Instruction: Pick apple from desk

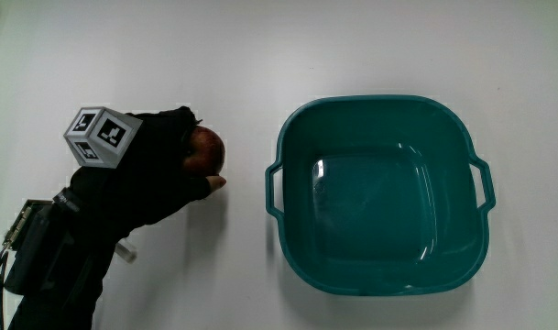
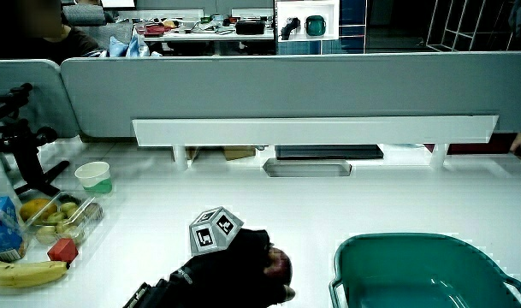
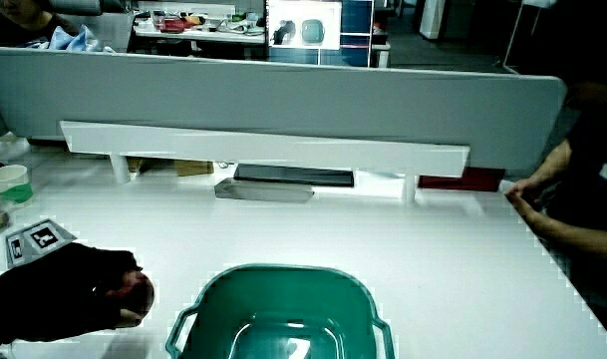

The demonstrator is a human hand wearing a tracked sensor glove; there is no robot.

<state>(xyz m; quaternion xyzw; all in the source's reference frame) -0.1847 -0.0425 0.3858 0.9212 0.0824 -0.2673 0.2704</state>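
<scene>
From above, the white table held a teal basin; at its 9 o'clock the hand lay curled over the apple, gripping it on the table.

In a side view a partition closed the table, with a cup, banana and fruit tray.

In both side views the forearm lay low and the knuckles arched over the apple.

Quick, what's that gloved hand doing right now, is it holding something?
The hand: closed around the apple on the table, beside the empty teal basin.
</scene>
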